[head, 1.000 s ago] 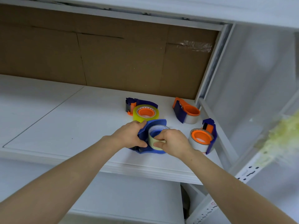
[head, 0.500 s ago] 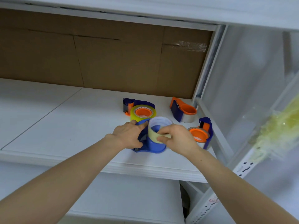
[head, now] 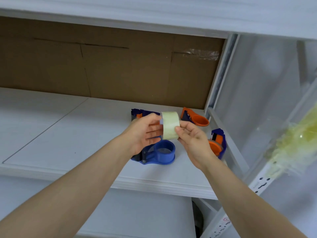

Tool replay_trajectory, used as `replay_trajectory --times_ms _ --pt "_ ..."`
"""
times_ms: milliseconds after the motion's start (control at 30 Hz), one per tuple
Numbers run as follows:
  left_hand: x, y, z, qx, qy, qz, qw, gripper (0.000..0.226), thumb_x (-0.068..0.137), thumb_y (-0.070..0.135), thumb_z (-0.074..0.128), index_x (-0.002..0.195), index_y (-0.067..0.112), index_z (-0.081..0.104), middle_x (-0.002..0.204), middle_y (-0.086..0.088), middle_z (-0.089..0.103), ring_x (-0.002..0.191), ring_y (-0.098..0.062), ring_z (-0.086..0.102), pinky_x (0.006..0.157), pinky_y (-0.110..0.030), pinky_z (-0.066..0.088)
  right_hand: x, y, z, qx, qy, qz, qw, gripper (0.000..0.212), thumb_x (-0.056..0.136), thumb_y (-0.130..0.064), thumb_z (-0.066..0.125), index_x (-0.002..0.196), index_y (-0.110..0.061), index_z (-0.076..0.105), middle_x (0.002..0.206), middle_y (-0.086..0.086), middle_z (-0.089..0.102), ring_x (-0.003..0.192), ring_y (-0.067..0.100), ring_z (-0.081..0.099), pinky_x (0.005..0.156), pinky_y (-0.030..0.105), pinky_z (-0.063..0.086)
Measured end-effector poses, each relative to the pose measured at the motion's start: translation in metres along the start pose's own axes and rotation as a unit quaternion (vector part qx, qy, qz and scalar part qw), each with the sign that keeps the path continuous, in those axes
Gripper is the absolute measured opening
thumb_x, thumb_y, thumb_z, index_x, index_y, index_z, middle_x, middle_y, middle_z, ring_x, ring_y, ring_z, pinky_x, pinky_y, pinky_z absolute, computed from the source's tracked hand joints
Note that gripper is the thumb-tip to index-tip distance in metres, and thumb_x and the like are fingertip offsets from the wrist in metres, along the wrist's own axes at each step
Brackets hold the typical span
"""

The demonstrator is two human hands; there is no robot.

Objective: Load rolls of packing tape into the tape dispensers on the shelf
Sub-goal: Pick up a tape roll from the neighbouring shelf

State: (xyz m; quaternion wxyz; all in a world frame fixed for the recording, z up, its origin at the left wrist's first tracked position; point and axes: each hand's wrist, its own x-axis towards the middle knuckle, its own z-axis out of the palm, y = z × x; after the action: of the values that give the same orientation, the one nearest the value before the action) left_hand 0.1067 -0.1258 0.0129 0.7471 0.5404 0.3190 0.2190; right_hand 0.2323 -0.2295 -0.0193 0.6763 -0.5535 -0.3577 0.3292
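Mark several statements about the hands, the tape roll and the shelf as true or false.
1. The left hand and the right hand both hold the tape roll. True.
2. The tape roll sits on the hub of the blue dispenser. False: it is held in the air above the dispenser, whose hub carries no roll.
3. The blue dispenser rests on the white shelf. True.
4. The wall behind the shelf is green tile. False: it is brown cardboard.
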Motion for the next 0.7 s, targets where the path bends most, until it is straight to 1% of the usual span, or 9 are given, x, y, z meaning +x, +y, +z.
replay_trajectory --times_ms 133,233,300,400,433,500,533,600,700 --pt "0.001 -0.001 -0.001 -0.049 0.020 0.053 0.997 0.015 0.088 0.005 0.056 0.101 0.010 0.063 0.088 -0.006 0.069 0.078 -0.015 0.067 0.061 -0.023 0.055 0.002 0.001 0.008 -0.029 -0.025 0.008 0.999 0.027 0.088 -0.009 0.057 0.115 -0.007 0.060 0.104 0.005 0.069 0.098 0.014 0.065 0.089 0.028 0.052" --pt "0.000 0.001 -0.007 -0.050 0.014 0.066 0.996 0.023 0.087 -0.003 0.050 0.105 0.003 0.063 0.091 -0.011 0.067 0.078 -0.018 0.066 0.064 -0.023 0.057 0.002 -0.001 0.011 -0.054 -0.045 0.010 0.997 0.025 0.085 -0.002 0.060 0.108 -0.010 0.061 0.100 0.004 0.069 0.092 0.011 0.065 0.084 0.021 0.054" --pt "-0.001 0.002 -0.008 0.008 0.029 0.078 0.996 0.032 0.084 -0.006 0.048 0.110 0.003 0.065 0.095 -0.010 0.069 0.085 -0.018 0.067 0.073 -0.023 0.056 0.003 -0.005 0.009 -0.093 -0.020 -0.012 0.995 0.023 0.086 -0.001 0.059 0.099 -0.019 0.063 0.096 -0.002 0.068 0.089 0.007 0.064 0.078 0.015 0.054" --pt "0.003 0.001 -0.014 0.143 0.113 0.089 0.979 0.029 0.084 -0.002 0.053 0.107 0.008 0.067 0.096 -0.003 0.068 0.079 -0.006 0.066 0.064 -0.009 0.050 0.014 -0.011 -0.005 -0.168 0.068 -0.063 0.981 0.023 0.088 -0.004 0.057 0.105 -0.018 0.065 0.094 -0.009 0.065 0.090 0.005 0.061 0.081 0.015 0.049" --pt "0.007 -0.002 -0.017 0.195 0.131 0.090 0.968 0.028 0.085 0.000 0.055 0.108 0.010 0.067 0.102 -0.003 0.067 0.084 -0.007 0.064 0.068 -0.009 0.049 0.018 -0.011 -0.011 -0.212 0.093 -0.065 0.971 0.025 0.089 -0.005 0.056 0.111 -0.013 0.064 0.095 -0.007 0.064 0.091 0.008 0.059 0.085 0.017 0.047" --pt "0.015 -0.011 -0.024 0.327 0.144 0.097 0.929 0.032 0.081 0.009 0.060 0.111 0.016 0.067 0.115 -0.005 0.065 0.102 -0.020 0.061 0.089 -0.026 0.050 0.030 -0.003 -0.024 -0.330 0.102 -0.046 0.937 0.029 0.091 -0.006 0.054 0.119 -0.007 0.061 0.105 0.002 0.064 0.100 0.017 0.058 0.093 0.025 0.045" --pt "0.015 -0.014 -0.026 0.398 0.138 0.100 0.902 0.036 0.077 0.017 0.063 0.113 0.021 0.066 0.120 -0.005 0.063 0.109 -0.024 0.058 0.094 -0.034 0.048 0.036 0.004 -0.029 -0.398 0.088 -0.032 0.913 0.030 0.092 -0.007 0.052 0.121 -0.007 0.060 0.112 0.007 0.064 0.106 0.022 0.057 0.093 0.027 0.042" --pt "0.016 -0.020 -0.027 0.500 0.107 0.110 0.852 0.053 0.063 0.036 0.064 0.116 0.030 0.064 0.123 -0.004 0.059 0.114 -0.027 0.054 0.095 -0.043 0.047 0.045 0.020 -0.034 -0.508 0.060 -0.007 0.859 0.033 0.093 -0.007 0.048 0.124 -0.009 0.058 0.123 0.011 0.062 0.113 0.026 0.055 0.091 0.030 0.041" --pt "0.020 -0.026 -0.026 0.562 0.081 0.119 0.815 0.058 0.053 0.044 0.060 0.111 0.036 0.065 0.110 -0.005 0.063 0.105 -0.030 0.056 0.087 -0.044 0.050 0.054 0.040 -0.036 -0.577 0.026 0.023 0.816 0.036 0.091 -0.005 0.045 0.124 -0.013 0.059 0.125 0.015 0.058 0.115 0.031 0.053 0.093 0.032 0.041"
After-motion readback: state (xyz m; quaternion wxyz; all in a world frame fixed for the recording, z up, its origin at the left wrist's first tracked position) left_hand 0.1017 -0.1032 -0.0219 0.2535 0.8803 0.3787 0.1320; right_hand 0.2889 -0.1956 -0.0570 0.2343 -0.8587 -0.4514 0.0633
